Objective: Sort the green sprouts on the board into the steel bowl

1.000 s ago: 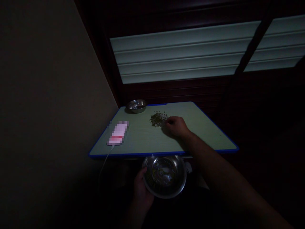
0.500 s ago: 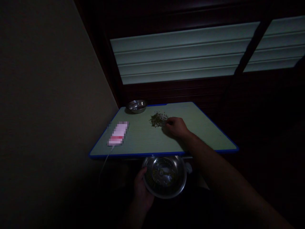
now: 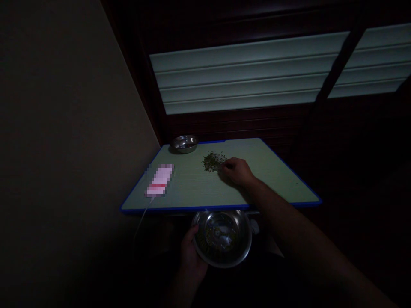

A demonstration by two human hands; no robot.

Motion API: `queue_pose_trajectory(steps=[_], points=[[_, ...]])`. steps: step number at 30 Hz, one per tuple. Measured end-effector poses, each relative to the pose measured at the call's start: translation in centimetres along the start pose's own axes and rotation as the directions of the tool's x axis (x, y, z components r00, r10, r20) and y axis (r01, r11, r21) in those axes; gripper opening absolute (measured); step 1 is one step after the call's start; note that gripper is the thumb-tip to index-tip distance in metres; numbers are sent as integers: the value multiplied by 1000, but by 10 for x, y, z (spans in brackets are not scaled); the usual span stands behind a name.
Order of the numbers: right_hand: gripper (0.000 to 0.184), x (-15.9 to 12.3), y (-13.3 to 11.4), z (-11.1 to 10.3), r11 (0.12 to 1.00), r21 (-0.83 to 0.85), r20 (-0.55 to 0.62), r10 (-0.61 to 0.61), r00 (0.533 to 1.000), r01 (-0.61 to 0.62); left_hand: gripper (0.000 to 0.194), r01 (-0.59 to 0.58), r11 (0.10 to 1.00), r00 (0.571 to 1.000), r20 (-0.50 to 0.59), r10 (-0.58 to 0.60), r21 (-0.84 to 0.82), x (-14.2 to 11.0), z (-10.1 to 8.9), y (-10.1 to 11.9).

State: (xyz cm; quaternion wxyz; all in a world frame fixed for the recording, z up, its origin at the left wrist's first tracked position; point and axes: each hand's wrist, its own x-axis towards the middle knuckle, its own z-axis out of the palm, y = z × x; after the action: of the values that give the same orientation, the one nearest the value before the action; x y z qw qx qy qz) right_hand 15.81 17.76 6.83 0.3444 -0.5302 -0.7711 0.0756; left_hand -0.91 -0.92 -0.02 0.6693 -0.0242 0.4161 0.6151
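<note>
My left hand (image 3: pixel 192 256) grips the left rim of a steel bowl (image 3: pixel 240 256), thumb over the edge, just below the table's front edge. Small greenish bits lie scattered inside this bowl. On the tabletop, a pile of small greenish-brown bits, like seeds or beans (image 3: pixel 212 161), is spread loosely. My right hand (image 3: pixel 238 171) rests at the pile's right side with its fingers pinched together. Whatever is between those fingertips is too small and dark to make out.
A pale green table (image 3: pixel 186 188) with a blue edge stands in front of me. At its back left is a smaller steel bowl (image 3: pixel 184 144) with something dark inside. A phone (image 3: pixel 159 180) with a white cable (image 3: pixel 141 220) lies at the left. A wall (image 3: pixel 80 107) rises on the left.
Almost nothing differs. My right hand stays pinched at the pile, and my left hand keeps holding the steel bowl in the same place.
</note>
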Motion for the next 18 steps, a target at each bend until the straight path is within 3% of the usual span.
queue_pose_trajectory(steps=[18], points=[[20, 0, 4, 1, 995, -37, -1, -89, 996, 89, 19, 39, 999, 999, -15, -39, 4, 2, -3, -2]])
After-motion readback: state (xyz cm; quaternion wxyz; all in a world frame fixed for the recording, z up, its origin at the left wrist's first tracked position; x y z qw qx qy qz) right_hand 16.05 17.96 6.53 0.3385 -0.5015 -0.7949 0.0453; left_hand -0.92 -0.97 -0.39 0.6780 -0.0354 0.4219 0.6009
